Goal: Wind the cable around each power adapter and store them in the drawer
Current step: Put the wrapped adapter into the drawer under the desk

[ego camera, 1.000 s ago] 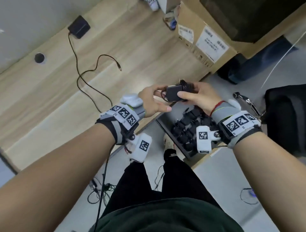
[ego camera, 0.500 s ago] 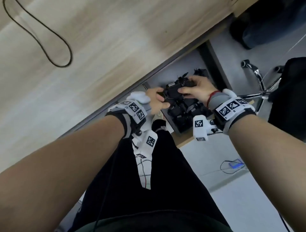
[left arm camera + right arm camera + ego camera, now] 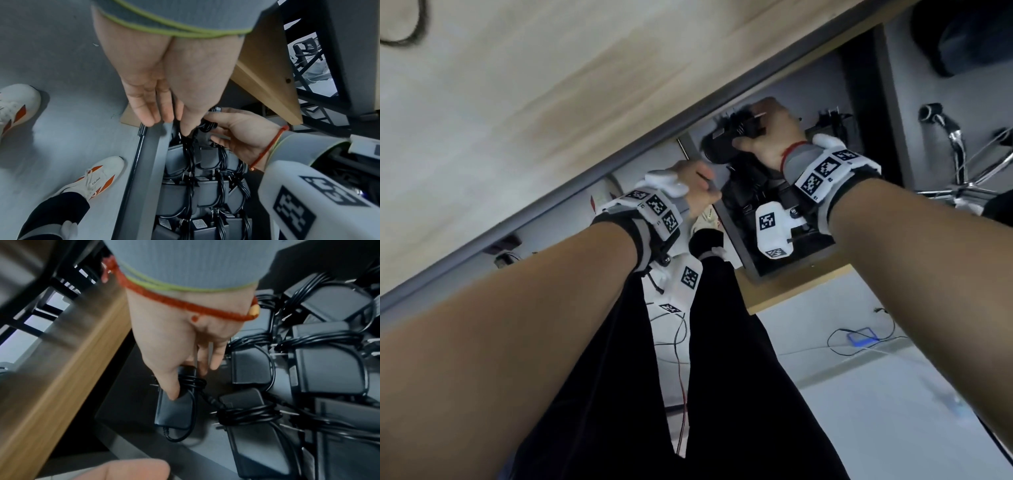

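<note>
A black power adapter (image 3: 174, 407) with its cable wound round its middle is held by my right hand (image 3: 189, 382), thumb on top and fingers behind. It sits low at the far end of the open drawer (image 3: 148, 162), just under the desk edge. In the head view my right hand (image 3: 753, 126) covers part of this adapter (image 3: 722, 137). Several wound adapters (image 3: 329, 369) lie packed in the drawer. My left hand (image 3: 167, 126) holds nothing; its straight fingers rest on the drawer's side wall, close to my right hand (image 3: 213, 129).
The wooden desk top (image 3: 551, 102) overhangs the drawer's far end, with a loop of black cable (image 3: 410, 31) at its upper left. A chair base (image 3: 955, 154) stands to the right. My shoes (image 3: 96, 178) are beside the drawer. Loose wires and a blue device (image 3: 861, 334) lie on the floor.
Both hands came down from desk height to the drawer. My left hand let go of the adapter and moved to the drawer's side wall. My right hand carried the adapter further in.
</note>
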